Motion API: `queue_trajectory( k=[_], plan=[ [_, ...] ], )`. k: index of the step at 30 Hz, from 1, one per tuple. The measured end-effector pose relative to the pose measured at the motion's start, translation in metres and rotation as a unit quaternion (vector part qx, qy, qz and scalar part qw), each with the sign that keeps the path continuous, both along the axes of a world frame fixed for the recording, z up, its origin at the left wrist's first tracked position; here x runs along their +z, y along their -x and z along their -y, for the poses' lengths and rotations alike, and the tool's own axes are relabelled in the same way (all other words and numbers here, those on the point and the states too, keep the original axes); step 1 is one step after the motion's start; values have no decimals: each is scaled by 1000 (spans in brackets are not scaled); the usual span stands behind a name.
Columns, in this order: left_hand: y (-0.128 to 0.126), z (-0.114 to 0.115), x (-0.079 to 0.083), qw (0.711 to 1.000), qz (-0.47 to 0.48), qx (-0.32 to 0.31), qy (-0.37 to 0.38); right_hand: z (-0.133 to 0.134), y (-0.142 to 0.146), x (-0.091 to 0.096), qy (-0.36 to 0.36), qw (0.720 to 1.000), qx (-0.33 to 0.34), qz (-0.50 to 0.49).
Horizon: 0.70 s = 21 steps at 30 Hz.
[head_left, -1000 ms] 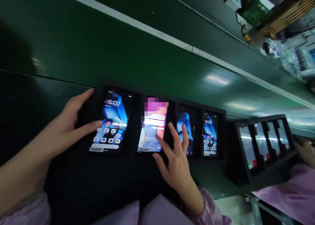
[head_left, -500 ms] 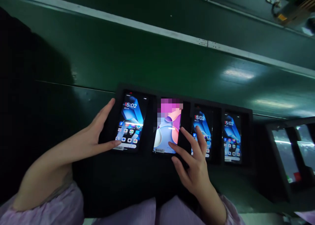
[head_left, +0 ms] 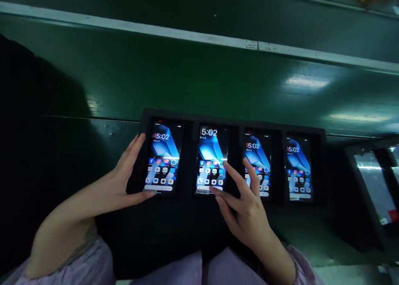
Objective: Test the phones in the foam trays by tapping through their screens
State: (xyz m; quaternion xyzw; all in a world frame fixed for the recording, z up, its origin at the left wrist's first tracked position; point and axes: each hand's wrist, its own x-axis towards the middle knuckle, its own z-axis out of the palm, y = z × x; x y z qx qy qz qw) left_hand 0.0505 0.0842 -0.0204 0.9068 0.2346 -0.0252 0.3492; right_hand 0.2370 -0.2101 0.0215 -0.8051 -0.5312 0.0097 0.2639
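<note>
A black tray on the green belt holds several lit phones side by side, all showing a blue home screen with 15:02. My left hand rests open at the tray's left edge, thumb at the bottom of the leftmost phone. My right hand hovers open between the second phone and the third phone, its fingertips at the second phone's lower right corner. The fourth phone stands untouched at the right.
The green conveyor belt runs across, with a white stripe behind it. A second black tray with lit screens lies at the right edge. My lilac sleeves fill the bottom.
The second phone's screen went from a pink-and-white page to the blue home screen. My right fingers shifted slightly on it; my left thumb slid to the first phone's bottom. The view swung left.
</note>
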Motion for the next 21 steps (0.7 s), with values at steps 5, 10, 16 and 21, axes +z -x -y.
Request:
queue_trajectory(
  k=[5,10,16,21],
  plan=[
    [5,0,-2,999,-8,0,-35,-1,3,-5,-8,999,-38,1],
    [7,3,-2,998,-28,6,-52,0,2,-5,-27,999,-42,-14],
    [-6,15,2,995,-4,41,-88,2,-1,-5,-51,996,-61,-25],
    [-21,24,9,994,16,78,-73,0,-1,-2,-40,998,-37,-19]
  ],
)
